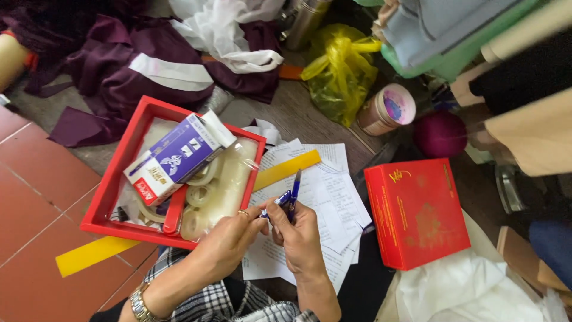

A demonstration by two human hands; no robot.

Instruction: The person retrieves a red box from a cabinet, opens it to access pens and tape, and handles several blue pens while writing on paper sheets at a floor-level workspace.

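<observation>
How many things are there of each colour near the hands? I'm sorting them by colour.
Red: 2, the tray and the box lid
Yellow: 2, the ruler and the bag
Blue: 1, the pen held by both the left hand and the right hand
Total: 5

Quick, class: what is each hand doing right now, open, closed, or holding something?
Left hand: closed, fingertips pinching the blue pen's lower end.
Right hand: closed around the same blue pen, above the papers.
</observation>
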